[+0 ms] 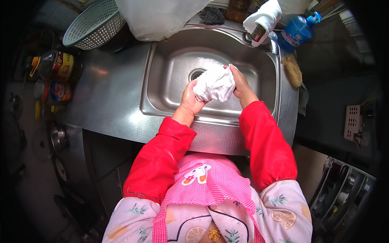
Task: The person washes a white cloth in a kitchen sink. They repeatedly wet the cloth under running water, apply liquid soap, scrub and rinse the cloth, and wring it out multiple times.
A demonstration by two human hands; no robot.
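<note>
A crumpled white cloth [214, 83] is bunched between my two hands over a stainless steel sink [179, 73]. My left hand [191, 100] grips its lower left side, with the thumb on top and the fingers partly hidden beneath. On the right, my right hand [240, 81] holds the cloth's upper right edge. Part of the sink drain [196, 73] shows behind the cloth. At the back right corner, another white cloth [267, 16] is draped over the faucet [273, 45]. Red sleeve covers reach up both my forearms.
A blue pump bottle [296, 32] and a tan loofah-like scrubber [292, 70] stand along the right rim. Behind the sink are a dark scouring pad [211, 15] and a pale plastic bag [161, 18]. A perforated basket [94, 27] and an oil bottle [59, 65] are on the left.
</note>
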